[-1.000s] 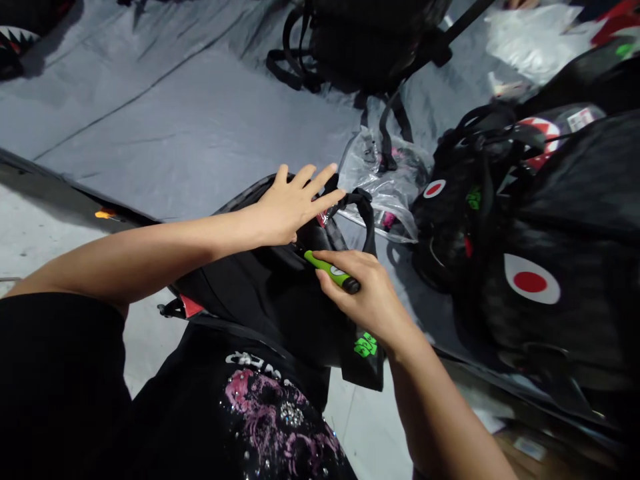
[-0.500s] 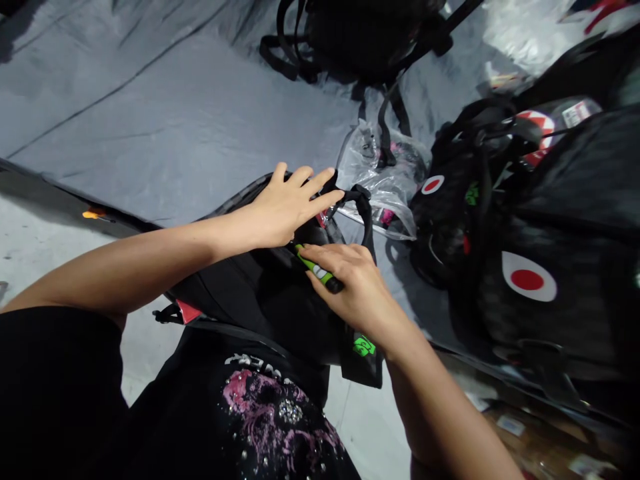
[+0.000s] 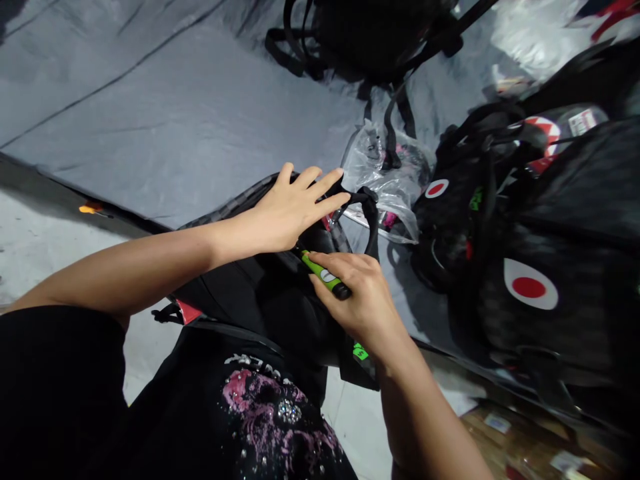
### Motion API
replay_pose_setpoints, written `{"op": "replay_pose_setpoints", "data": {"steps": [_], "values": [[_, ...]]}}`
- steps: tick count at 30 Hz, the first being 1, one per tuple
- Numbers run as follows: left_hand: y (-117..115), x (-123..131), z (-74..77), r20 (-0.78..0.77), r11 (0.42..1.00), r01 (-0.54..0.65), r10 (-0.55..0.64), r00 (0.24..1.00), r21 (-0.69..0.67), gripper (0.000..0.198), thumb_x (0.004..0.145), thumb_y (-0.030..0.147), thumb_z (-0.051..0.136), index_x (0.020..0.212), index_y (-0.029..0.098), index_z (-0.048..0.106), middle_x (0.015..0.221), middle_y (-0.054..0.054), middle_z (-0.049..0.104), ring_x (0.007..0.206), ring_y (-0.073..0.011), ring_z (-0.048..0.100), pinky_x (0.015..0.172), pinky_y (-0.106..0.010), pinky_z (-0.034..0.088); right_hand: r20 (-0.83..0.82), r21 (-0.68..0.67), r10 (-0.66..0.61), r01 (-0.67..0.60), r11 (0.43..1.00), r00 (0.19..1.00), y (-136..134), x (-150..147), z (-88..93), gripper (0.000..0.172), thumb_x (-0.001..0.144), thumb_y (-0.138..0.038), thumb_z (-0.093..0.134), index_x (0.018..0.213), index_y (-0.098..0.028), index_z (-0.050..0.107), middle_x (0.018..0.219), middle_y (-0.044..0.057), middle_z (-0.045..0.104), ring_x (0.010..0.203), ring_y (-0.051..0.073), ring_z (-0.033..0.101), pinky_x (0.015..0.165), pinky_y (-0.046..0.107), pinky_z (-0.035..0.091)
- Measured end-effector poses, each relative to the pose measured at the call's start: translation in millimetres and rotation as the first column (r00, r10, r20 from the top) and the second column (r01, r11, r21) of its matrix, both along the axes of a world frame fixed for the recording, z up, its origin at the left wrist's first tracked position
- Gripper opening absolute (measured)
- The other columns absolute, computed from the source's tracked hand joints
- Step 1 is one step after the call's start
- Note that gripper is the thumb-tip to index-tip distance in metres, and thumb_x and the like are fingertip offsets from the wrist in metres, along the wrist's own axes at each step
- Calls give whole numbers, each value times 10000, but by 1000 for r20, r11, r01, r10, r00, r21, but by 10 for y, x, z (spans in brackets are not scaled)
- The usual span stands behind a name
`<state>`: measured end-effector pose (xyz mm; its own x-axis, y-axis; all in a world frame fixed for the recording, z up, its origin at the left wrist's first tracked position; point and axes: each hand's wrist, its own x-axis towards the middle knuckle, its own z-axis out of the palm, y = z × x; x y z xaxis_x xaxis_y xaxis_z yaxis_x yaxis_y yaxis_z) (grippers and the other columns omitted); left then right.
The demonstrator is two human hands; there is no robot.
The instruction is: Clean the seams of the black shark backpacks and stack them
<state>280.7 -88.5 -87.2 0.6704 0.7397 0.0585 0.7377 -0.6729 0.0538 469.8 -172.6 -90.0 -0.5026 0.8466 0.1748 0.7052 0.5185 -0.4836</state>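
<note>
A black backpack (image 3: 260, 293) lies at the table's near edge against the person's front. My left hand (image 3: 295, 210) rests on it, palm down with the fingers spread. Closed around a green tool with a black end (image 3: 325, 275) is my right hand (image 3: 355, 287), just below and right of the left one. The tool's far tip points toward the bag near my left palm and is hidden there. A black strap loop (image 3: 371, 213) stands beyond my fingers, and a green patch (image 3: 360, 351) shows under my right wrist.
A clear plastic bag (image 3: 390, 180) with dark and pink contents lies beyond the backpack. Black bags with red-and-white eye shapes (image 3: 531, 285) fill the right side. Another black bag (image 3: 370, 40) sits at the top. Boxes (image 3: 495, 433) are low at the right.
The green tool and my right hand have shifted slightly right and down, away from my left hand. The left hand stays spread on the backpack. The view has moved a little.
</note>
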Motion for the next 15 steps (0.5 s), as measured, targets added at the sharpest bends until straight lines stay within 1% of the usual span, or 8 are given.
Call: {"op": "replay_pose_setpoints", "data": {"steps": [3, 7, 11, 15], "values": [[-1, -8, -22, 15, 1000, 4, -4, 1000, 18, 924, 767, 195, 724, 1571, 226, 270, 1667, -164, 185, 1443, -395, 291, 1115, -612, 254, -49, -21, -44, 43, 999, 998, -24, 5, -29, 234, 905, -215, 632, 1121, -203, 720, 1030, 63, 776, 924, 244, 719, 871, 425, 478], [-6, -12, -20, 20, 1000, 2, -3, 1000, 10, 898, 779, 187, 700, 1569, 219, 274, 1671, -163, 170, 1446, -391, 287, 1123, -606, 241, -64, -18, -80, 79, 997, 995, -39, -10, -26, 243, 904, -230, 633, 1129, -204, 720, 1041, 60, 775, 940, 249, 715, 886, 433, 471], [-8, -11, -13, 12, 1000, -3, 3, 1000, -8, 908, 778, 195, 701, 1572, 221, 261, 1673, -162, 162, 1459, -394, 265, 1133, -606, 225, -43, -40, -87, 86, 996, 995, -36, -52, -24, 231, 897, -235, 640, 1107, -203, 730, 1016, 59, 779, 904, 247, 718, 878, 436, 471], [-1, -6, -16, 21, 1000, -6, 6, 1000, -8, 873, 789, 209, 694, 1560, 225, 286, 1669, -161, 178, 1458, -388, 274, 1130, -607, 233, -52, -16, -94, 93, 995, 994, -23, -95, -17, 244, 900, -228, 629, 1127, -222, 719, 1061, 54, 776, 954, 245, 717, 883, 420, 470]]}}
